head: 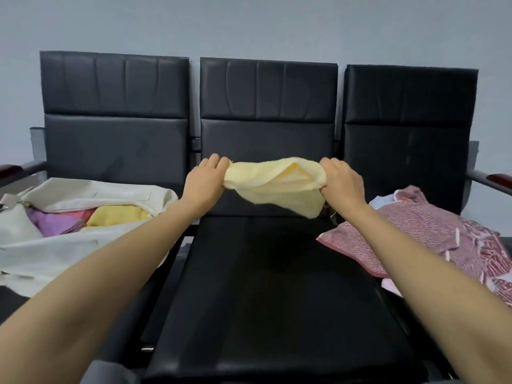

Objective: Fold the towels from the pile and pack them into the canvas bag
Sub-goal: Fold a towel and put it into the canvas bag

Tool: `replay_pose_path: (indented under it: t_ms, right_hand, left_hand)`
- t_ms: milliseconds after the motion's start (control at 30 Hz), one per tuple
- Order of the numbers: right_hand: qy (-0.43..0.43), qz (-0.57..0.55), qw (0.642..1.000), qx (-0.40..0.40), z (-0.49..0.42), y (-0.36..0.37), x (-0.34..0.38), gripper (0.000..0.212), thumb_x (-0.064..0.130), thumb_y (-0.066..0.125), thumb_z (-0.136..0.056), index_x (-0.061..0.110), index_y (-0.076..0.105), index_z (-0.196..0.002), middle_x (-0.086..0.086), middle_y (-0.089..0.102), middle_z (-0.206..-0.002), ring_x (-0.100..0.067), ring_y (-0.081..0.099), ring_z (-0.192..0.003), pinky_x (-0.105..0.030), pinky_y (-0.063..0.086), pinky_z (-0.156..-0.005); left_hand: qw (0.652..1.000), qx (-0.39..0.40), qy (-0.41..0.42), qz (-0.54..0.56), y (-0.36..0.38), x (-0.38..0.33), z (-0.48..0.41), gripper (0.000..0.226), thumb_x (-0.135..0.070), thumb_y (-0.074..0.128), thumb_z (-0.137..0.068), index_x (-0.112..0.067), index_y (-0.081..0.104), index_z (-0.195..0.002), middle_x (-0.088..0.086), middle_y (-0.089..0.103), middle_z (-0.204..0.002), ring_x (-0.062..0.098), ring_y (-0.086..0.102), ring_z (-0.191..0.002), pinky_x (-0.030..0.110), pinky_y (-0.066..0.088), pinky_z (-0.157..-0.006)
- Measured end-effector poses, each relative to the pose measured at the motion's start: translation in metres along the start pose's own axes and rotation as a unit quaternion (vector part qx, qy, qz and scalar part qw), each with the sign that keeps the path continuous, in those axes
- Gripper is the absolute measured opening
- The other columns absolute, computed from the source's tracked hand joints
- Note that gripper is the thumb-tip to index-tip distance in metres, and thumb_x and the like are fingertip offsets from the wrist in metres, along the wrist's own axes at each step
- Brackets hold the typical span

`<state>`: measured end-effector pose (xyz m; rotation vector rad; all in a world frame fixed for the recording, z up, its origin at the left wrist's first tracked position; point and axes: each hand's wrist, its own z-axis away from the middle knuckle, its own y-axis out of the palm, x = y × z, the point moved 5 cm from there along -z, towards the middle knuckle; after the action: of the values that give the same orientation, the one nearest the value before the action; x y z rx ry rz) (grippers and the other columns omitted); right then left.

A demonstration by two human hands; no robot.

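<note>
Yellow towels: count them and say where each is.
2. One yellow towel held between left hand and right hand; a second yellow towel inside the canvas bag. The pile may hide more.

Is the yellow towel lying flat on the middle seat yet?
No, the left hand and right hand grip the yellow towel by its ends, holding it up above the middle seat.

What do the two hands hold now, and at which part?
A pale yellow towel: the left hand grips its left end, the right hand its right end.
</note>
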<state>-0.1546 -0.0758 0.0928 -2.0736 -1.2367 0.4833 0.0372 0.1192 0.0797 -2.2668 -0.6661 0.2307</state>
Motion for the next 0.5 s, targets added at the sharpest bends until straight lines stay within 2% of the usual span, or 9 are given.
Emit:
replay_pose_path:
  t_ms: [133, 233, 300, 400, 433, 500]
  right_hand:
    - [-0.053, 0.029, 0.987, 0.152, 0.037, 0.035, -0.005, 0.02, 0.015, 0.064, -0.082, 0.013, 0.052, -0.098, -0.004, 0.056, -0.1, -0.027, 0.055, -0.096, -0.032, 0.034, -0.064]
    - [-0.058, -0.018, 0.953, 0.296, 0.081, 0.062, -0.006, 0.013, 0.017, 0.057, -0.083, 0.024, 0.046, -0.086, 0.003, 0.055, -0.091, -0.021, 0.06, -0.086, -0.033, 0.048, -0.063]
    - [-0.038, -0.081, 0.903, 0.42, 0.118, 0.079, -0.007, 0.014, 0.021, 0.061, -0.081, 0.027, 0.048, -0.081, 0.008, 0.057, -0.079, -0.017, 0.062, -0.074, -0.025, 0.051, -0.059]
    - [-0.031, -0.121, 0.805, 0.58, 0.166, 0.093, -0.006, 0.026, 0.03, 0.077, -0.072, 0.031, 0.061, -0.092, 0.006, 0.066, -0.095, -0.017, 0.062, -0.091, -0.029, 0.049, -0.08]
    - [-0.018, -0.136, 0.773, 0.619, 0.178, 0.094, -0.006, 0.031, 0.031, 0.08, -0.07, 0.029, 0.063, -0.096, 0.008, 0.066, -0.098, -0.016, 0.062, -0.095, -0.029, 0.048, -0.082]
    - [0.017, -0.176, 0.729, 0.661, 0.191, 0.094, -0.01, 0.035, 0.033, 0.083, -0.067, 0.03, 0.064, -0.097, 0.011, 0.067, -0.1, -0.014, 0.062, -0.1, -0.026, 0.046, -0.085]
  left_hand:
    - [0.982, 0.176, -0.02, 0.065, 0.042, -0.001, 0.052, 0.023, -0.012, 0.054, -0.088, -0.009, 0.053, -0.111, 0.009, 0.05, -0.106, 0.027, 0.052, -0.097, 0.036, 0.037, -0.063]
    - [0.939, 0.323, -0.038, 0.111, 0.069, -0.009, 0.101, 0.013, -0.01, 0.059, -0.084, -0.014, 0.058, -0.097, 0.006, 0.055, -0.101, 0.028, 0.057, -0.099, 0.034, 0.042, -0.072]
    - [0.9, 0.419, -0.043, 0.107, 0.081, -0.016, 0.133, 0.013, -0.002, 0.058, -0.079, -0.014, 0.055, -0.084, 0.005, 0.057, -0.092, 0.028, 0.059, -0.097, 0.028, 0.038, -0.069]
    - [0.826, 0.555, -0.025, 0.094, 0.084, -0.031, 0.17, 0.018, -0.002, 0.063, -0.078, -0.015, 0.05, -0.082, -0.002, 0.055, -0.08, 0.022, 0.055, -0.09, 0.025, 0.037, -0.063]
    - [0.802, 0.59, -0.021, 0.094, 0.081, -0.035, 0.177, 0.02, -0.007, 0.067, -0.079, -0.016, 0.05, -0.084, -0.004, 0.054, -0.081, 0.019, 0.052, -0.09, 0.023, 0.037, -0.062]
    - [0.768, 0.632, -0.014, 0.101, 0.074, -0.038, 0.182, 0.032, -0.023, 0.075, -0.079, -0.019, 0.053, -0.101, -0.005, 0.055, -0.098, 0.016, 0.052, -0.097, 0.023, 0.042, -0.074]
